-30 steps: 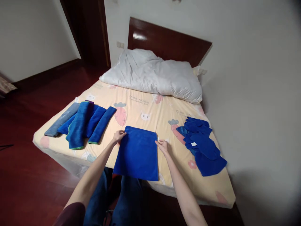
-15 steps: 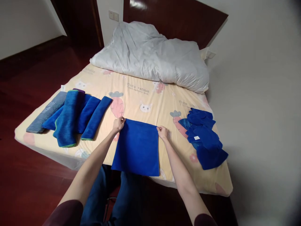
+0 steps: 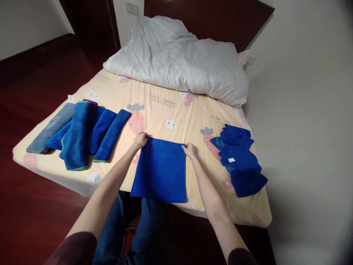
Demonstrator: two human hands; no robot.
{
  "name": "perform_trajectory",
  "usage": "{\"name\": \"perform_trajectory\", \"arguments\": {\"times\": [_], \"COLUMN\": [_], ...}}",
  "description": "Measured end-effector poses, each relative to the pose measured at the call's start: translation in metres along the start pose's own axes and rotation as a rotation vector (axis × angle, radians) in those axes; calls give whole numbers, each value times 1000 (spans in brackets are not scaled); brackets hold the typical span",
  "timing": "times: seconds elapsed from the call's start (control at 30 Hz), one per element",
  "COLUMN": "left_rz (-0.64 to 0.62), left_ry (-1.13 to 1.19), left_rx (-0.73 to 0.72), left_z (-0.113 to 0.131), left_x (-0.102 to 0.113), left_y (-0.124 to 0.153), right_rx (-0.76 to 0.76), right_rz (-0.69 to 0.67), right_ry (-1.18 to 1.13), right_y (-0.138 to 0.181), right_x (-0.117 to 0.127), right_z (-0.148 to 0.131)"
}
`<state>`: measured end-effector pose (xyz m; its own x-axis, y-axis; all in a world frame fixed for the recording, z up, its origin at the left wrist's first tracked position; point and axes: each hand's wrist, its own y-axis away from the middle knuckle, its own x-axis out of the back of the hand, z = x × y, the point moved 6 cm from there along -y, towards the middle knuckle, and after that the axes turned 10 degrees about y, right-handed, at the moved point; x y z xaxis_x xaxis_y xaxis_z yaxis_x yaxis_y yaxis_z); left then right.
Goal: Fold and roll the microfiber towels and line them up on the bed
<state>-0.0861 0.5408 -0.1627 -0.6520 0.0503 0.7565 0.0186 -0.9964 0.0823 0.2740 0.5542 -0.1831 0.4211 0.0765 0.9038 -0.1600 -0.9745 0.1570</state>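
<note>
A square blue towel (image 3: 162,171) lies spread at the front edge of the bed, its near edge close to my legs. My left hand (image 3: 141,140) is closed on its far left corner. At the far right corner, my right hand (image 3: 189,150) pinches the cloth between thumb and fingers. The far edge runs nearly straight between the two hands.
On the left lie several folded blue towels (image 3: 75,136) and a grey-blue one (image 3: 51,129). A loose heap of blue cloths (image 3: 239,162) with a white tag is on the right. A grey quilt (image 3: 176,59) covers the head of the patterned bed (image 3: 157,114).
Both hands still hold the far corners of the towel. The far edge now curls slightly at the fingers. The whole view has shifted a little.
</note>
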Motion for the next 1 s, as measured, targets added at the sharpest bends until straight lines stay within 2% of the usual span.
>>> {"name": "perform_trajectory", "arguments": {"times": [0.1, 0.2, 0.27, 0.3, 0.37, 0.43, 0.57, 0.73, 0.87, 0.93, 1.0], "left_rz": [-10, 102, 201, 219, 173, 113, 123, 144, 89, 64, 71], "left_ry": [16, 12, -16, -36, -69, -89, -101, -53, 2, -2, -14], "left_rx": [-24, -41, -120, -185, -294, -315, -247, -220, -189, -149, -130], "left_z": [3, 18, 34, 42, 50, 45, 23, 17, 22, 32, 49], "left_x": [4, 0, -10, -17, -36, -51, -55, -52, -50, -46, -40], "left_y": [-7, 9, 34, 49, 75, 91, 88, 68, 58, 58, 69], "right_rx": [-10, 16, 168, 286, 502, 578, 447, 318, 280, 256, 279], "right_rz": [29, 187, 294, 302, 209, 101, 70, 110, 44, 13, 47], "right_ry": [25, 83, 170, 219, 292, 326, 345, 355, 363, 370, 382], "right_y": [-4, 19, 49, 65, 95, 110, 91, 58, 49, 52, 71], "right_x": [5, 7, 1, -6, -25, -38, -35, -31, -33, -28, -20], "right_z": [-5, -24, -48, -62, -79, -78, -41, -10, -17, -31, -54]}}
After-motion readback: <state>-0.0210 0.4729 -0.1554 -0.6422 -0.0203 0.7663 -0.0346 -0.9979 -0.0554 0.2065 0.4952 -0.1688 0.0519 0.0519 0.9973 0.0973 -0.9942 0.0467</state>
